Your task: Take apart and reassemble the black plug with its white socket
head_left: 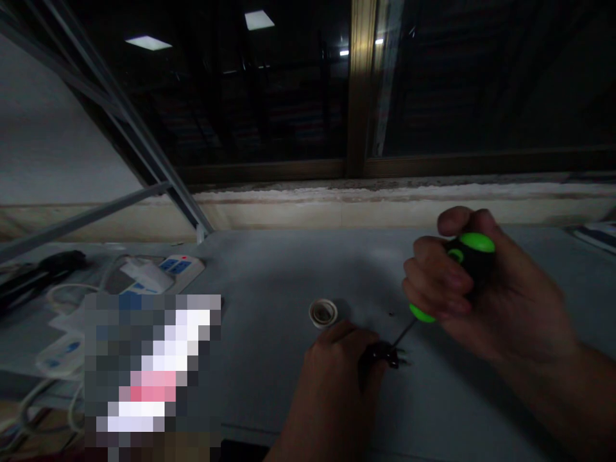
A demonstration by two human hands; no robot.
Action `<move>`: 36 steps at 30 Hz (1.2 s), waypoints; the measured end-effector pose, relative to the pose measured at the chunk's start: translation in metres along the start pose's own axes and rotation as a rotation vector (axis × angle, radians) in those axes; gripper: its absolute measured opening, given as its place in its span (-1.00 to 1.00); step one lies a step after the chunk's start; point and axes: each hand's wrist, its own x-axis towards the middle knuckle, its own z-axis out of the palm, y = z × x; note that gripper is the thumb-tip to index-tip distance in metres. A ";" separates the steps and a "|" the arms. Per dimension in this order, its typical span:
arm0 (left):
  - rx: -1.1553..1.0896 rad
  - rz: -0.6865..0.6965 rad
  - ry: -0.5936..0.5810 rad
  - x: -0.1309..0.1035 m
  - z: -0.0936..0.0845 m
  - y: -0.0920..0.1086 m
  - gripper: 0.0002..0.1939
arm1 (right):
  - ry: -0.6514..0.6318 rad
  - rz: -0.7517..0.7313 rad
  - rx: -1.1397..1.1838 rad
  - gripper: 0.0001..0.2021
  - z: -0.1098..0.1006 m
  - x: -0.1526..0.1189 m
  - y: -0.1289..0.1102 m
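My right hand [452,276] is wrapped round the black and green handle of a screwdriver [476,242]. The screwdriver slants down to the left, and its thin shaft reaches a dark power plug [385,353]. Whether the tip sits in a screw is too dark to tell. With fingers closed, my left hand [339,366] pins the plug on the grey table, its metal prongs pointing right. Just beyond the left hand stands a small round white cup or cap [323,312] with something indistinct inside. A tiny dark piece [391,314], perhaps a screw, lies near the shaft.
At the left are a white power strip [190,273] with a white adapter [147,274], tangled white cables [74,398] and a black object [52,266]. A blurred-out patch [154,372] covers part of that side. A metal frame [158,167] meets the table near the window wall.
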 end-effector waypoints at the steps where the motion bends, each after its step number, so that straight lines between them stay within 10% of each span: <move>1: 0.004 -0.007 -0.001 0.000 0.000 0.000 -0.79 | 0.013 0.001 0.019 -0.77 0.001 -0.001 0.000; 7: 0.006 0.009 -0.010 0.001 0.000 -0.001 -0.79 | 0.088 -0.126 -0.124 -0.77 -0.004 -0.002 0.003; 13: 0.008 0.017 -0.008 -0.001 -0.001 -0.001 -0.81 | -0.080 0.090 -0.043 -0.65 -0.011 0.003 -0.002; 27: -0.005 0.094 0.022 -0.001 0.001 0.000 -0.71 | 0.189 -0.026 -0.062 -0.66 -0.035 0.014 -0.029; 36: 0.122 0.093 -0.013 0.000 0.005 0.004 -0.74 | -0.054 -0.209 -1.093 -0.84 -0.078 0.017 -0.016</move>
